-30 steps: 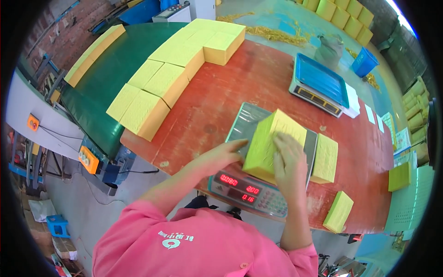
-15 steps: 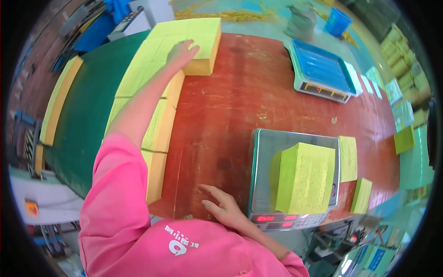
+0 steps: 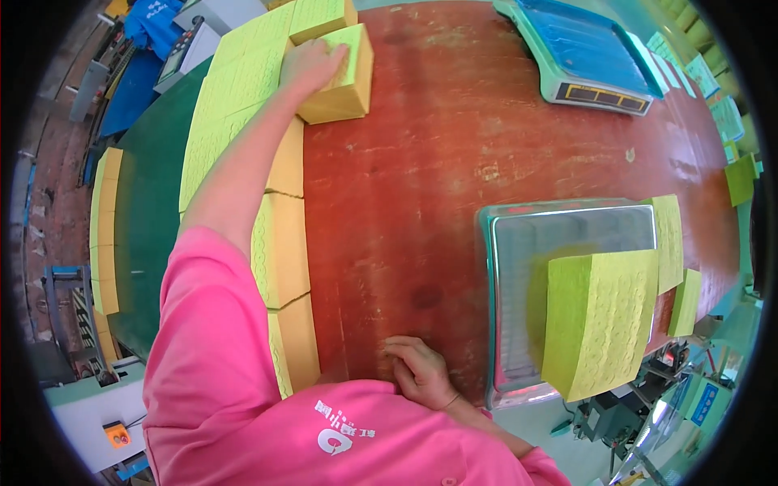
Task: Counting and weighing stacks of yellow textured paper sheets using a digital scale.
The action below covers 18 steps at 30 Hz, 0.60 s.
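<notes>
At the far end of a row of yellow paper stacks (image 3: 219,97), my left hand (image 3: 312,66) grips a block-like yellow paper stack (image 3: 347,87). Its fingers press over the top and left part; some fingertips are hidden. This stack sits turned slightly out of line, jutting right over the red tabletop (image 3: 421,178). My right hand (image 3: 421,373) rests near the table's front edge, fingers loosely bent and nothing in them. To its right, another yellow paper stack (image 3: 604,324) stands on a scale with a metal plate (image 3: 519,283).
A second scale with a blue tray (image 3: 583,40) stands at the far right. Thinner yellow stacks (image 3: 669,243) lie beside the near scale. Left of the row runs a green belt surface (image 3: 154,211), with more yellow blocks (image 3: 104,235) along its outer edge.
My left hand has closed on the far stack, which now stands angled and nearer. My right hand's fingers have bent in more. The whole view has shifted.
</notes>
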### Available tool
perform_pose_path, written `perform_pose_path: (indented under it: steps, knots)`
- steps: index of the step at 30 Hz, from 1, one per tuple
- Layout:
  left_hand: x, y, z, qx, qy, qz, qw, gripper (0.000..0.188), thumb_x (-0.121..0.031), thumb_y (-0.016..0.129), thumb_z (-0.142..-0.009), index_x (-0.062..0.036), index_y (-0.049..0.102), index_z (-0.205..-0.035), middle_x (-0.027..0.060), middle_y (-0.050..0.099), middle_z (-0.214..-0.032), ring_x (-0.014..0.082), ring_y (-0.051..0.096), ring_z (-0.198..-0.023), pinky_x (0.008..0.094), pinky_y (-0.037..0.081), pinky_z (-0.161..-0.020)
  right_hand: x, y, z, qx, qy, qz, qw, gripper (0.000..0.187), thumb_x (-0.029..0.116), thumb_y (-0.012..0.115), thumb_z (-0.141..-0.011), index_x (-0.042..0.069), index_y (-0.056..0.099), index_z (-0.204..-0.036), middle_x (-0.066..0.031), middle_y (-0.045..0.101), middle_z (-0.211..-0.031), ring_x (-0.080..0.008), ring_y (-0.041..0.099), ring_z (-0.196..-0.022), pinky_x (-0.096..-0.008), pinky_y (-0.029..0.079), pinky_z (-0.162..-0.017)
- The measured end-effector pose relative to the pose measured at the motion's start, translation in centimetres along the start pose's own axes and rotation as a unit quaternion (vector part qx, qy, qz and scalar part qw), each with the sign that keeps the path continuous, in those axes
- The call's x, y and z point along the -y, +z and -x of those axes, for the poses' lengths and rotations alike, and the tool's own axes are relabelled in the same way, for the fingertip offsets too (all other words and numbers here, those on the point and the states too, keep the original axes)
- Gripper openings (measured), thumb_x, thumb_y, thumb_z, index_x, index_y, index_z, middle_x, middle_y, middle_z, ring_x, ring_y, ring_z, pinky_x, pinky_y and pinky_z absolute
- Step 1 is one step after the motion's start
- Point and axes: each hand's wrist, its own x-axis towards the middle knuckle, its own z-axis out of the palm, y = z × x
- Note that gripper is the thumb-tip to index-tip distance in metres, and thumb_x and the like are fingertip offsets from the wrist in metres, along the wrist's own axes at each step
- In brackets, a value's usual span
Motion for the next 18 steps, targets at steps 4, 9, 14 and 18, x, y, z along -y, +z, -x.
perform_pose_path:
  steps: [4, 9, 14, 18]
  knots:
    - [-5.2, -0.9, 1.9, -0.041, 0.014, 0.032, 0.999, 0.047, -0.047, 0.044, -0.099, -0.0043, 0.06, -0.11, 0.0208, 0.063, -0.106, 0.0403, 0.059, -0.101, 0.0484, 0.048, -0.09, -0.6, 0.5, 0.3, 0.004, -0.02, 0.017, 1.0, 0.024, 0.001, 0.063, -0.084, 0.003, 0.062, -0.107, -0.0158, 0.065, -0.113, -0.035, 0.065, -0.101, -0.04, 0.054, -0.084]
    - [-11.5, -4.9, 7.7, -0.033, -0.084, 0.151, 0.984, 0.06, -0.049, 0.049, -0.096, 0.0066, 0.056, -0.116, 0.0261, 0.057, -0.125, 0.0421, 0.053, -0.117, 0.0481, 0.042, -0.1, -1.1, 0.6, 0.6, -0.017, -0.063, 0.008, 0.998, 0.021, 0.0, 0.062, -0.083, 0.001, 0.061, -0.104, -0.0174, 0.064, -0.111, -0.037, 0.063, -0.102, -0.0402, 0.053, -0.084]
    - [-16.6, -9.1, 17.7, -0.024, -0.07, 0.204, 0.976, 0.063, -0.043, 0.054, -0.095, 0.0082, 0.048, -0.132, 0.0262, 0.048, -0.14, 0.0416, 0.043, -0.131, 0.0449, 0.035, -0.11, -1.4, 0.6, 1.7, -0.039, -0.094, 0.036, 0.994, 0.02, -0.002, 0.06, -0.085, 0.001, 0.063, -0.104, -0.0164, 0.066, -0.104, -0.0291, 0.067, -0.097, -0.0336, 0.053, -0.081]
    - [-20.8, -13.5, 27.5, -0.009, -0.052, 0.201, 0.978, 0.062, -0.037, 0.056, -0.095, 0.0082, 0.044, -0.136, 0.0266, 0.046, -0.142, 0.0414, 0.041, -0.133, 0.0439, 0.032, -0.113, -1.9, 0.0, 8.2, 0.059, 0.125, -0.124, 0.983, 0.023, 0.002, 0.057, -0.09, -0.001, 0.064, -0.111, -0.0108, 0.069, -0.1, -0.0201, 0.068, -0.095, -0.0332, 0.053, -0.082]
